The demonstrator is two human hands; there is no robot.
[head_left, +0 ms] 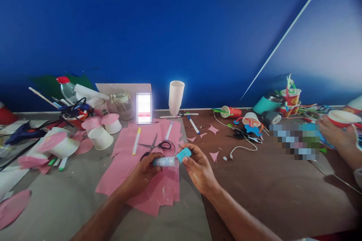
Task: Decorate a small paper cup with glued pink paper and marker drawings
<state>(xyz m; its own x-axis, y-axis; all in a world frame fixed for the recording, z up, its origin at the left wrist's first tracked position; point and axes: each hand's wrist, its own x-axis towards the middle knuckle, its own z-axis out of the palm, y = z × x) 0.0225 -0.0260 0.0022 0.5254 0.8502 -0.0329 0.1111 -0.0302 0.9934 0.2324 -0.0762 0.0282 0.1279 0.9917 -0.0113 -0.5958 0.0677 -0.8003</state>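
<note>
My left hand point(151, 169) is closed around the clear, pale-labelled tube of a glue stick point(166, 162). At its right end, my right hand point(199, 167) pinches the turquoise cap point(183, 154) between thumb and fingers. Whether cap and tube are fully apart I cannot tell. Below both hands lie overlapping sheets of pink paper point(149, 192), with cut edges. Black-handled scissors point(154, 147) rest open on the paper just beyond my left hand. A yellow-capped marker point(136, 141) and another pale marker point(169, 130) lie on the sheets too.
A stack of white paper cups point(176, 98) stands by the blue wall. Pink-topped cups point(100, 137) crowd the left, near a glass jar point(122, 104). Pink scraps point(214, 156) and a white cable point(240, 148) lie rightward. Another person's hand point(336, 135) holds a red-and-white cup point(343, 118).
</note>
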